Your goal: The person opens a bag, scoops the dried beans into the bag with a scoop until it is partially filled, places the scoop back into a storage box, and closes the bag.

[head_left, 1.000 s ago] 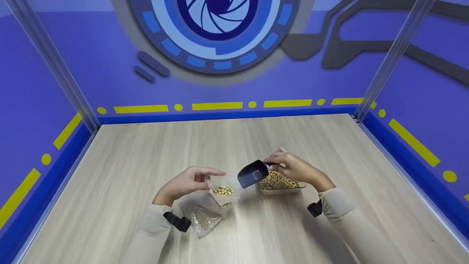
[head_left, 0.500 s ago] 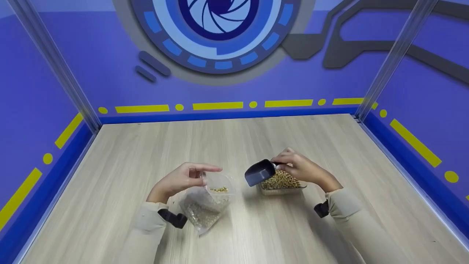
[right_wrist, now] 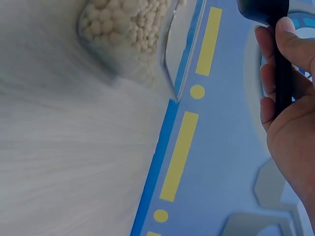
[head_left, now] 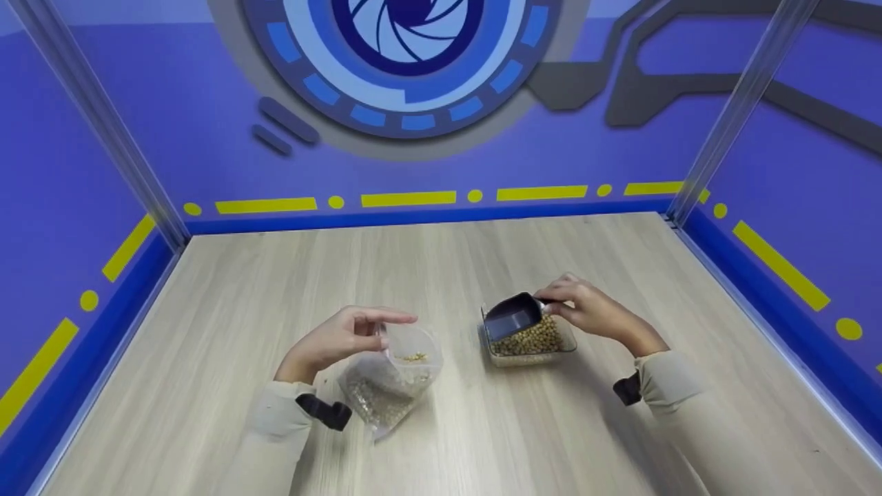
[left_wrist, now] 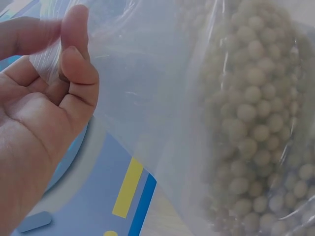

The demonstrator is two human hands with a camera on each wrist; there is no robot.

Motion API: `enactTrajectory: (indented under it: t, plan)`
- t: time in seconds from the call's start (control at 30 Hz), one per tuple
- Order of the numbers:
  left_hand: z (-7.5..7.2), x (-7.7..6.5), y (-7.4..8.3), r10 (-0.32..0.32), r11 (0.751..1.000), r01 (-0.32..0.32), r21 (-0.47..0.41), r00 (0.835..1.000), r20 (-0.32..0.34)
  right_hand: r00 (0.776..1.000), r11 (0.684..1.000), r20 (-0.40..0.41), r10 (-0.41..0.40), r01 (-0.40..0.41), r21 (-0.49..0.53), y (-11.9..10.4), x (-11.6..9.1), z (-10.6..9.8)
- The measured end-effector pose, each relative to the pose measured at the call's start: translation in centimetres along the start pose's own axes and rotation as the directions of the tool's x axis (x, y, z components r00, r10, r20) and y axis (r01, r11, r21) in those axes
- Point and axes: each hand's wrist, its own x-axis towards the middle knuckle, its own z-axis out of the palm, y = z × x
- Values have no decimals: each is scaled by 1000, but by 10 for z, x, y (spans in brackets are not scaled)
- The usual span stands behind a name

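As I watch by head view, 1 left hand (head_left: 344, 339) pinches 1 bag (head_left: 387, 398), at the hand's 5 o'clock; 1 right hand (head_left: 587, 307) grips 1 scoop (head_left: 513, 317) over 1 tub (head_left: 530, 360), at that hand's 8 o'clock. Left wrist: curled fingers (left_wrist: 79, 73) hold the bag. Right wrist: fingers wrap the scoop's handle (right_wrist: 283, 81).

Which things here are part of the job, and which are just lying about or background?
Part of the job, it seems:
black scoop, held by the right hand
clear bag of beans, pinched by the left hand
clear container of beans

Just background:
table
patterned wall
metal posts
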Motion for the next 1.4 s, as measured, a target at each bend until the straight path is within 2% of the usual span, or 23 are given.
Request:
enactTrajectory:
  t: [0.23, 0.37, 0.53, 0.77, 0.9, 1.13, 1.23, 1.4]
  plan:
    - [1, 2, -4, 15, 1000, -15, -16, 1000, 8, 1000, 1000, 6, 18, -18, -26, 8, -9, -12]
    - [3, 2, -5, 6, 1000, -5, -24, 1000, 16, 999, 997, 20, 27, -25, -75, 11, -14, -21]
    - [3, 3, -6, -10, 1000, 10, -23, 1000, 13, 995, 988, 44, 86, -80, -130, 11, -18, -31]
    - [3, 4, -8, 1, 1000, 0, -17, 1000, 20, 998, 978, 49, 32, -21, -207, 11, -20, -39]
    - [3, 5, -9, -24, 1000, 24, -19, 1000, 13, 994, 962, 90, 54, -27, -273, 7, -18, -41]
    - [3, 4, -12, -13, 999, 14, -30, 1000, 10, 985, 923, 139, 103, -42, -383, -4, -14, -42]
    - [3, 5, -13, -11, 1000, 11, -26, 1000, 7, 984, 904, 144, 103, -32, -425, -8, -12, -41]
    - [4, 5, -16, -25, 999, 25, -23, 1000, -4, 985, 868, 162, 60, 28, -495, -14, -7, -41]
